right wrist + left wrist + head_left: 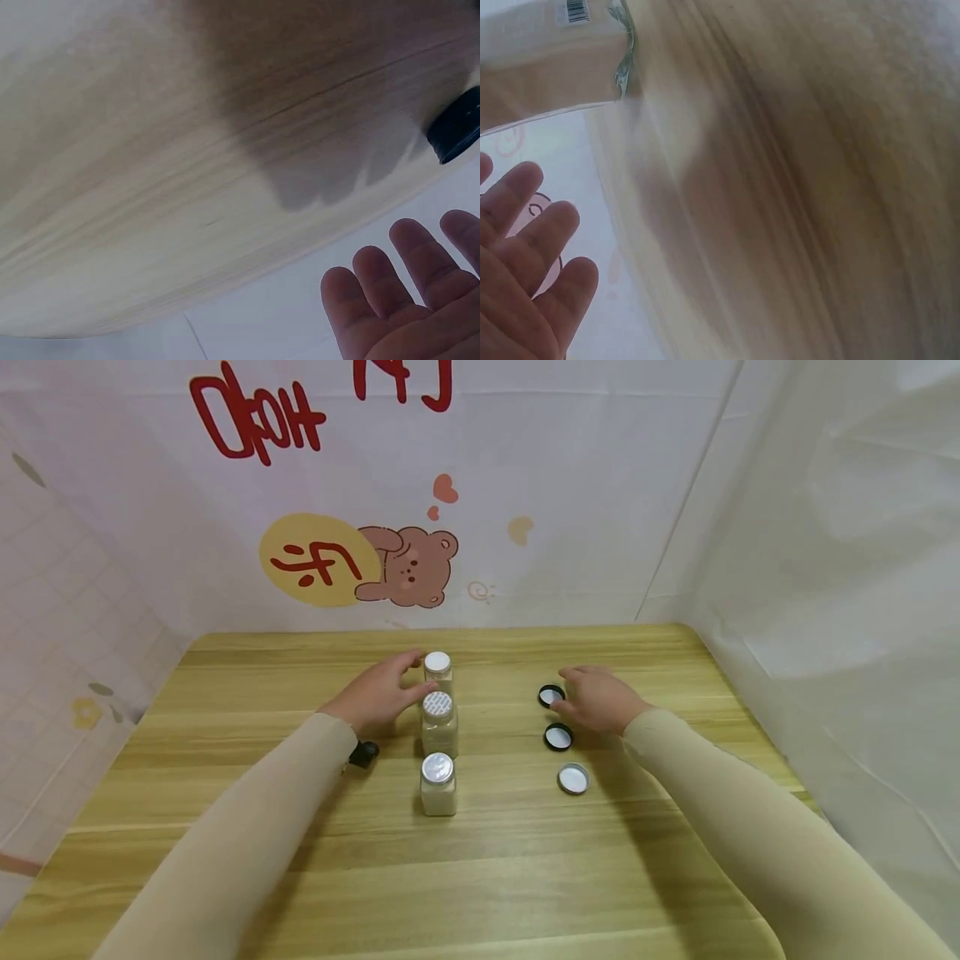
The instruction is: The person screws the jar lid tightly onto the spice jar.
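Observation:
Three clear square jars stand in a column on the table: a far jar (439,675), a middle jar (439,733) and a near jar (438,795), each with a pale round top. My left hand (381,693) is just left of the far jar, thumb toward the gap before the middle jar; contact cannot be told. The left wrist view shows its fingers (551,232) loosely extended near a jar (547,71) with a barcode. My right hand (600,700) is beside the far black lid (551,696), thumb near its rim, fingers relaxed in the right wrist view.
A second black lid (558,737) and a grey-rimmed lid (573,779) lie with white insides up, nearer on the wooden table (495,877). A small black object (365,753) is by the left wrist. White sheets (570,468) with a printed bear surround the table.

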Available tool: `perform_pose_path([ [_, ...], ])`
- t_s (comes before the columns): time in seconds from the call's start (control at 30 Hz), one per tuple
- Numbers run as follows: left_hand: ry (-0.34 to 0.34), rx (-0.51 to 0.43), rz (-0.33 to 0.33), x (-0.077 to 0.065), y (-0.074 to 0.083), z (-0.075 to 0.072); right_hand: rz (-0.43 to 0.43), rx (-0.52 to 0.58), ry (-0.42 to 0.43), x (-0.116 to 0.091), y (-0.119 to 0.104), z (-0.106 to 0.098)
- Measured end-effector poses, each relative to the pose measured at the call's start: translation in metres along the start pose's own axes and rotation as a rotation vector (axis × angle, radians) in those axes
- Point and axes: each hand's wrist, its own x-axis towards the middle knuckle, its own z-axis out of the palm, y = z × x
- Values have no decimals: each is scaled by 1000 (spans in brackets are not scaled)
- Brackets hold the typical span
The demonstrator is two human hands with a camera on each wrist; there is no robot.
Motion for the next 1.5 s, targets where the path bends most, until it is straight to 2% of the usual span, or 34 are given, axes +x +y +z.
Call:
perform_pose_path([
  [0.27, -12, -65, -4, 7, 3, 4, 2, -7, 1, 6, 1, 5],
  [0.6, -20, -137, -44, 10, 8, 10, -11, -10, -18, 10, -7, 4],
  [0.97, -26, -220, -60, 14, 6, 18, 7, -35, -34, 11, -9, 6],
  [1.5, -69, -247, -73, 13, 4, 14, 2, -63, -43, 12, -14, 5],
])
